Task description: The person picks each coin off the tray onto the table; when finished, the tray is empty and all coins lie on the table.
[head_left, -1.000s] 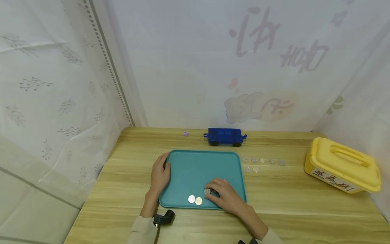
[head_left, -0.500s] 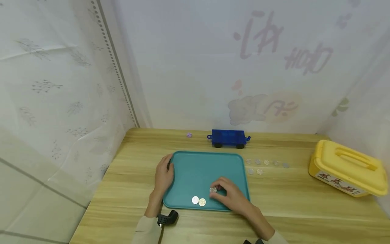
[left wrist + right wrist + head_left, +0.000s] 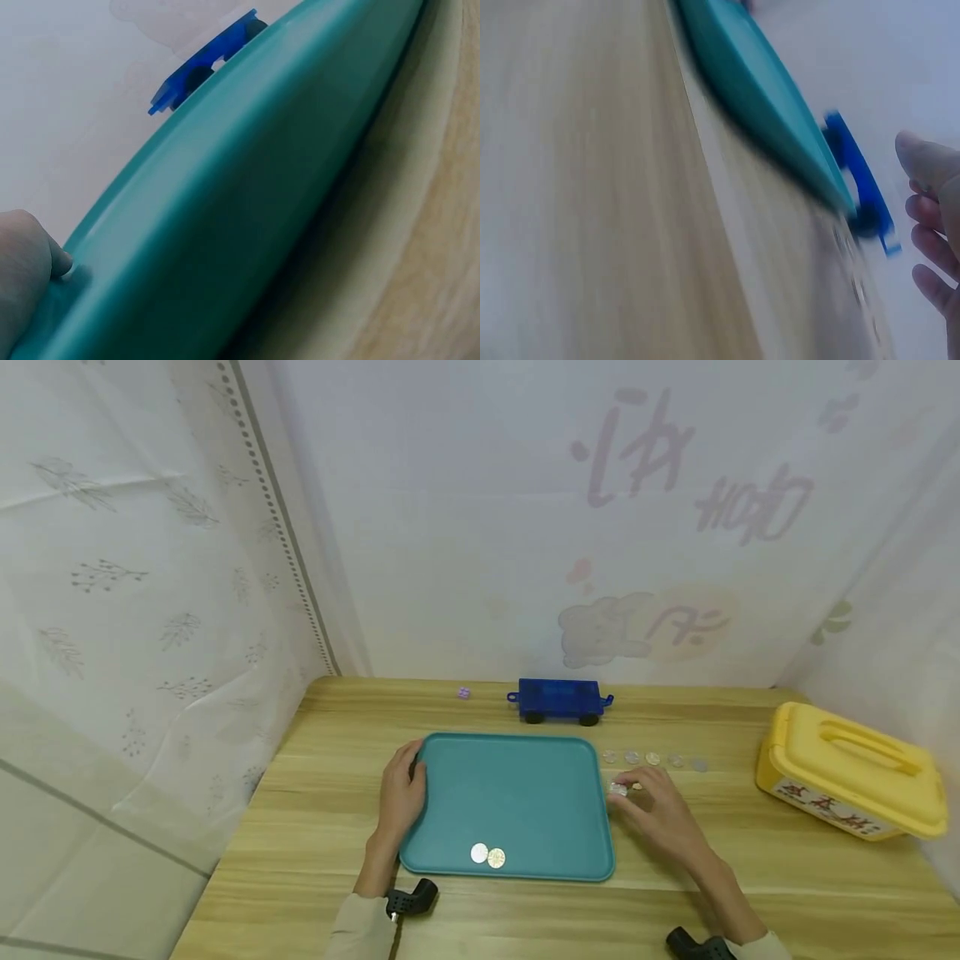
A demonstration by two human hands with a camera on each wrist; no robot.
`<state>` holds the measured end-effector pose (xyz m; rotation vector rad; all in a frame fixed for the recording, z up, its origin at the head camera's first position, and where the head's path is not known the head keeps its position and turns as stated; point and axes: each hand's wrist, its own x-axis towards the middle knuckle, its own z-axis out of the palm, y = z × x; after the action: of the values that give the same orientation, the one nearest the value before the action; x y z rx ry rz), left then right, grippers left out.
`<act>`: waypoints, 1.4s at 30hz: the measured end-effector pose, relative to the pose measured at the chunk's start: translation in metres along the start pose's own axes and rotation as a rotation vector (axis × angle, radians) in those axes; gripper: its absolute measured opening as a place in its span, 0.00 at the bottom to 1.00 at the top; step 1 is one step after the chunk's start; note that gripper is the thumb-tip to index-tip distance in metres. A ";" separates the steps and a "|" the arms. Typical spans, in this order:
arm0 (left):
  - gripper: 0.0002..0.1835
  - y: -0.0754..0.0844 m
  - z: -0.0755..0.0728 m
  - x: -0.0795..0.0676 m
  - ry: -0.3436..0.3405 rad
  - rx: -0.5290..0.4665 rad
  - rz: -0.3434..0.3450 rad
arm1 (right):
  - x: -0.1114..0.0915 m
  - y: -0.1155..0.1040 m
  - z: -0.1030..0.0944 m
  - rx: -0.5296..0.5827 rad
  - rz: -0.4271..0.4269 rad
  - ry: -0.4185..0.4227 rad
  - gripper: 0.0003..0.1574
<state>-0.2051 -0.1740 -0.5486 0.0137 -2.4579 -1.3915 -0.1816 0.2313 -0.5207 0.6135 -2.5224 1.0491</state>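
Note:
In the head view, my right hand (image 3: pixel 660 818) pinches a silvery coin (image 3: pixel 617 788) between thumb and fingers, just beyond the right rim of the teal tray (image 3: pixel 517 793). Another coin (image 3: pixel 637 786) on the table is partly covered by that hand. A row of several coins (image 3: pixel 653 759) lies just behind it. Two more coins, one silvery (image 3: pixel 479 852) and one golden (image 3: pixel 497 857), sit side by side near the tray's front edge. My left hand (image 3: pixel 401 797) grips the tray's left side; in the left wrist view its thumb (image 3: pixel 60 262) presses on the rim.
Behind the tray stands a blue toy wagon (image 3: pixel 560 698) with black wheels. A small purple piece (image 3: pixel 464 692) lies to its left. At the right of the wooden table is a yellow lidded box (image 3: pixel 851 768) with a handle. Printed cloth hangs at the back and sides.
My right hand has lifted the coin from the tray's front right area and carried it right, past the rim to the coins on the table. The left hand stays on the tray.

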 end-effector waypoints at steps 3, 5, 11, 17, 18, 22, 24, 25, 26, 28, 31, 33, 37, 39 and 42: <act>0.21 -0.001 -0.001 -0.001 0.015 0.001 0.002 | -0.006 0.013 -0.013 -0.034 0.057 0.021 0.16; 0.21 -0.001 -0.002 -0.001 0.018 0.006 0.006 | -0.011 0.019 -0.019 -0.050 0.141 0.001 0.14; 0.21 -0.001 0.000 0.000 0.002 0.004 -0.001 | -0.024 0.034 -0.027 -0.077 0.308 -0.029 0.17; 0.21 -0.002 0.002 0.000 0.005 0.015 0.004 | -0.027 0.057 -0.022 -0.089 0.274 0.076 0.16; 0.21 -0.002 0.002 0.000 0.003 0.017 0.005 | -0.027 0.060 -0.021 -0.097 0.259 0.093 0.16; 0.21 -0.001 0.002 0.000 -0.004 0.008 -0.001 | -0.022 0.068 -0.017 -0.137 0.178 0.145 0.16; 0.21 0.000 0.001 0.000 -0.006 0.005 -0.006 | -0.019 0.070 -0.015 -0.154 0.137 0.161 0.16; 0.21 0.000 0.000 0.001 -0.005 0.005 -0.008 | -0.018 0.071 -0.014 -0.162 0.122 0.168 0.16; 0.21 0.000 0.000 0.001 -0.004 0.003 -0.010 | -0.018 0.072 -0.014 -0.168 0.111 0.171 0.16; 0.21 0.000 0.001 0.001 0.003 0.010 -0.007 | -0.017 0.072 -0.014 -0.177 0.093 0.176 0.15; 0.21 0.000 0.001 0.002 0.013 0.020 0.009 | -0.016 0.072 -0.013 -0.181 0.086 0.181 0.14; 0.21 0.000 0.001 0.002 0.015 0.022 0.016 | -0.016 0.071 -0.014 -0.183 0.091 0.182 0.14; 0.21 0.000 0.002 0.003 0.006 0.009 0.014 | -0.016 0.071 -0.014 -0.195 0.112 0.177 0.15; 0.21 0.000 0.002 0.002 0.005 0.010 0.010 | -0.017 0.070 -0.014 -0.194 0.124 0.172 0.16; 0.21 0.000 0.003 0.001 0.002 0.013 0.008 | -0.019 0.070 -0.014 -0.186 0.135 0.172 0.16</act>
<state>-0.2069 -0.1718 -0.5491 0.0087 -2.4629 -1.3711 -0.1993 0.2905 -0.5603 0.2921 -2.4987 0.8565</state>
